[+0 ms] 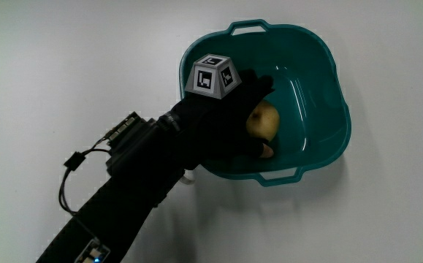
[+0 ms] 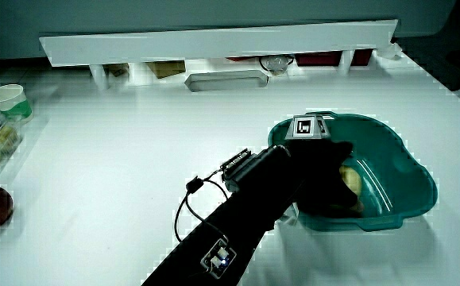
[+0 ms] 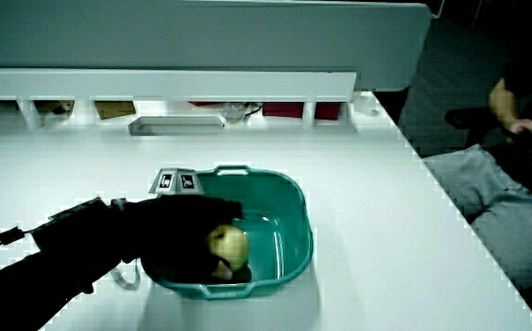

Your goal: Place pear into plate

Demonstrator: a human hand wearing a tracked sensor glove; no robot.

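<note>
1. Main view shows the hand (image 1: 222,120) reaching over the rim of a teal basin (image 1: 328,88), which serves as the plate in this task; the patterned cube (image 1: 211,75) on the hand's back sits just above that rim.
2. The pear (image 1: 264,120) is inside the basin, low over its floor, and the grip is clamped on it: dark fingers wrap its upper and lower sides, with the yellow skin showing between them.
3. The pear lies at the fingertip end of the hand, toward the basin's centre, so the coming move turns on a short drop and an opening of the grip, as I judge it.
4. Whether the pear already touches the basin floor cannot be told; in a side view (image 3: 229,246) it seems to sit close to the bottom, near the wall nearest the person.
5. Its long axis is hard to read, since the fingers hide much of it.
6. The basin's inside is smooth and glossy with sloping walls, so a released pear may roll a little toward the centre.
7. The basin stands on a plain white desk (image 1: 65,58), with open room around it; the forearm (image 1: 123,190) lies across the desk beside the basin.
</note>
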